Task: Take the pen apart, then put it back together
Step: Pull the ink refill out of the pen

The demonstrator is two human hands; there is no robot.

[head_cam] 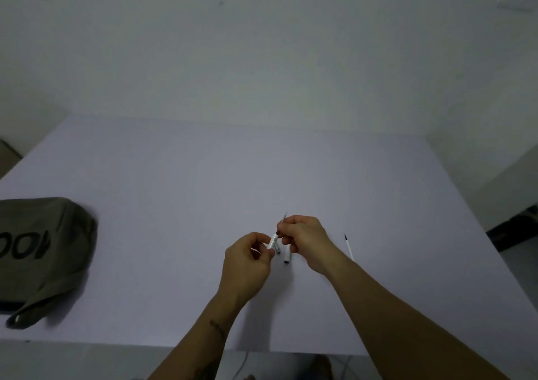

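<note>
Over the middle of the white table (262, 176), my left hand (247, 260) pinches a short white pen barrel (273, 241). My right hand (305, 240) grips a thin refill whose pointed tip (284, 216) sticks up past my fingers; its lower end meets the barrel. Under my hands lie two small white pen pieces with dark ends, one piece (287, 257) below my right fingers and another piece (278, 250) partly hidden. A second thin white refill (348, 245) with a dark tip lies on the table to the right.
An olive-green cloth bag (40, 251) with black lettering and a strap sits at the table's left edge. The near table edge runs just below my forearms. A white wall stands behind the table.
</note>
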